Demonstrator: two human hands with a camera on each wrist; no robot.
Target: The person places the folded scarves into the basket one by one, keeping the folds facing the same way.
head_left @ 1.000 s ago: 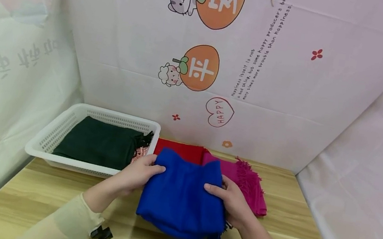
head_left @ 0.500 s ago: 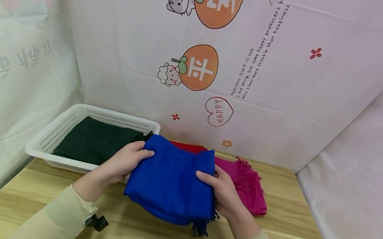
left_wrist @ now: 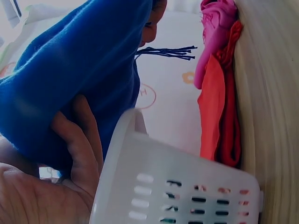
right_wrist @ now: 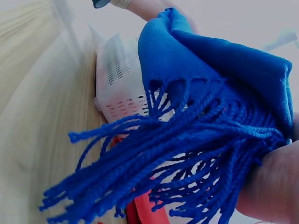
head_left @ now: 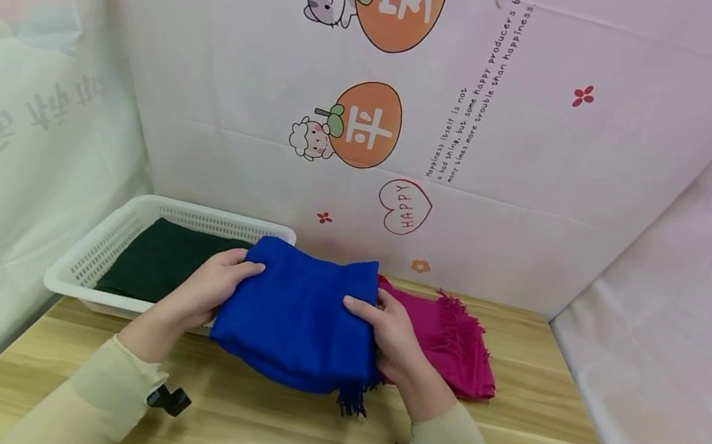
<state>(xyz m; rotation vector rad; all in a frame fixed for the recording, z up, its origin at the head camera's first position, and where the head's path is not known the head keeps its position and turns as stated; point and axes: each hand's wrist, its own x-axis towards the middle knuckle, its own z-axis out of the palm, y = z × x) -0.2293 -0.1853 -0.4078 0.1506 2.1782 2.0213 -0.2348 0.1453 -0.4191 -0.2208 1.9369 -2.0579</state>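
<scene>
Pinching opposite edges, your left hand (head_left: pixel 208 290) and right hand (head_left: pixel 393 333) hold fringed blue cloth (head_left: pixel 302 314), room nearside above wooden table (head_left: pixel 273 438).

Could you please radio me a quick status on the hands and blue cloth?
Left hand, right hand gripping blue cloth at opposite sides. Cloth folded, held aloft, fringe dangling. White basket partly hidden behind; nothing seen blocking.
</scene>
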